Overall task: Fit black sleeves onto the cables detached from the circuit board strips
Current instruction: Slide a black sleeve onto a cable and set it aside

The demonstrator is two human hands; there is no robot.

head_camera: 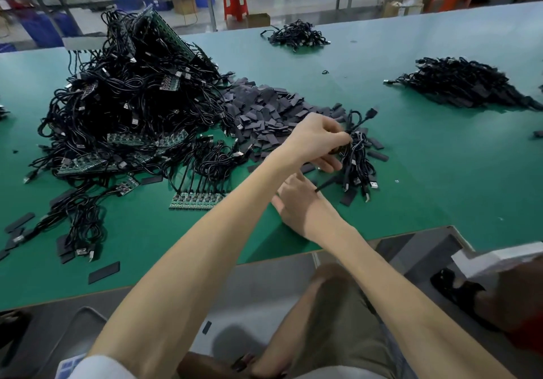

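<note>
My left hand (pixel 314 140) reaches across to the right and grips a bundle of detached black USB cables (pixel 357 167) near its top, with the plugs hanging onto the green table (pixel 440 172). My right hand (pixel 296 202) lies below it, crossed under the left forearm, which hides its fingers. A thin black piece (pixel 324 185) runs from the bundle to this hand's edge. Loose black sleeves (pixel 270 111) are heaped just behind the hands. One circuit board strip (pixel 195 200) with cables still attached lies to the left of my hands.
A big tangle of cables and board strips (pixel 123 99) fills the left of the table. A heap of sleeved cables (pixel 464 84) lies at the right and a smaller cable heap (pixel 296 36) at the back. Stray sleeves (pixel 104 272) dot the front edge.
</note>
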